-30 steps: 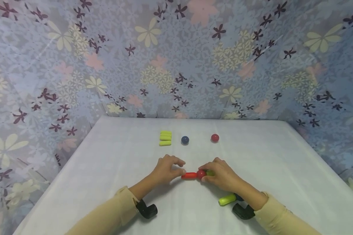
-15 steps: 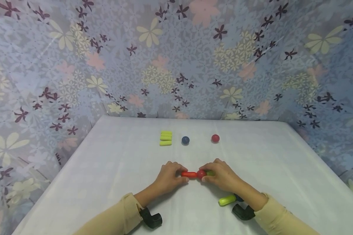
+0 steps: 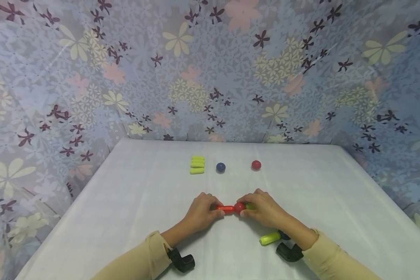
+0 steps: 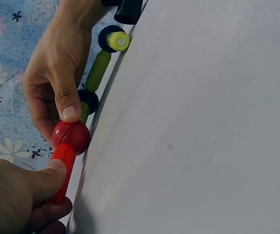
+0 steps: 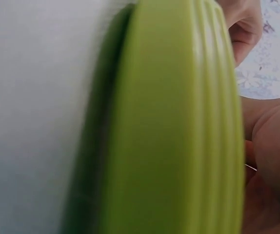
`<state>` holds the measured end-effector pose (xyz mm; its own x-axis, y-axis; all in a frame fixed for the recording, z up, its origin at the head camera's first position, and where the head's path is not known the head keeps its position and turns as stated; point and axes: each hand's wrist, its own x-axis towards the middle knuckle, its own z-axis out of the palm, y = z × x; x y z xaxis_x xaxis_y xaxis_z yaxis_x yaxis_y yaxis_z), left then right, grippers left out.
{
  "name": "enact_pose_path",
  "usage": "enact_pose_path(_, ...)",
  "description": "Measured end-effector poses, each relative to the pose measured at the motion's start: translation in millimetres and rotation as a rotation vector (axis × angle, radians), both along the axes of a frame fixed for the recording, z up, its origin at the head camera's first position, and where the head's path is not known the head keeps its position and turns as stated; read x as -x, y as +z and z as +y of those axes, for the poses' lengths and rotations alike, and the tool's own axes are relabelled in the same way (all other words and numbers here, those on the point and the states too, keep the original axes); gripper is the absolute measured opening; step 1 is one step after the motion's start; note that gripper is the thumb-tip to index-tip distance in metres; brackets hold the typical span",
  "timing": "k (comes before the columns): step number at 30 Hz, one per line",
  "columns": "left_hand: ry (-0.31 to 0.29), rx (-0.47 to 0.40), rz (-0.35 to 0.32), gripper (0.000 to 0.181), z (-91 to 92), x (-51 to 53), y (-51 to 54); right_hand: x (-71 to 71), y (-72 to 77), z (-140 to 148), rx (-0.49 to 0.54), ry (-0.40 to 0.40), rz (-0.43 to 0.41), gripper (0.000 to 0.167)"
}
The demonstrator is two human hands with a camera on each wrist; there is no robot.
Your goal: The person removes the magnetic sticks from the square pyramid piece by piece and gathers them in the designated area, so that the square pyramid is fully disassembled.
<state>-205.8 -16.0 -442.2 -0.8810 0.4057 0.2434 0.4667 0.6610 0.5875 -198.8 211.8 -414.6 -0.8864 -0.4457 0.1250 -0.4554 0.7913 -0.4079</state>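
My left hand (image 3: 201, 212) pinches the free end of a red ridged stick (image 3: 226, 209) between thumb and fingers. The stick's other end meets a red ball (image 3: 239, 208), which my right hand (image 3: 264, 210) grips with thumb and fingers. In the left wrist view, a green stick (image 4: 98, 70) and a dark blue ball (image 4: 92, 100) line up beyond the red ball. Farther along come a second dark blue ball (image 4: 104, 41) and a yellow-green stick (image 4: 121, 42) seen end-on. A yellow-green stick (image 5: 164, 122) fills the right wrist view. My right hand partly hides this chain from above.
Farther back on the white-covered table (image 3: 143, 175) lie several yellow-green sticks (image 3: 197, 165) side by side, a loose blue ball (image 3: 221, 167) and a loose red ball (image 3: 256, 165). A floral cloth (image 3: 210, 77) hangs behind the table. Black wrist cameras (image 3: 182, 261) sit beneath both forearms.
My left hand's fingers have come down and closed on the red stick, after being spread above it. The left forearm shifted slightly right. My right hand has stayed in place on the ball.
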Motion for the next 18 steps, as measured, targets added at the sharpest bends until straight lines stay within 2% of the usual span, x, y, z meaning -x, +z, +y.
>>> enact_pose_path(6,0.029,-0.008,-0.033,0.017,-12.6,-1.3,3.3,1.2,-0.9,1.4,-0.006,-0.029,-0.010,0.034)
enact_pose_path(10,0.099,-0.025,-0.036,0.019,-31.7,4.3,5.7,1.6,-1.1,4.0,0.002,-0.061,-0.010,0.036)
enact_pose_path(14,0.186,-0.041,-0.044,0.020,-54.2,17.1,5.1,-0.1,-1.4,4.5,0.024,-0.036,-0.008,0.037)
enact_pose_path(18,0.279,-0.044,-0.067,0.023,-78.6,40.5,4.2,-2.2,-1.2,0.0,0.042,-0.022,-0.011,0.037)
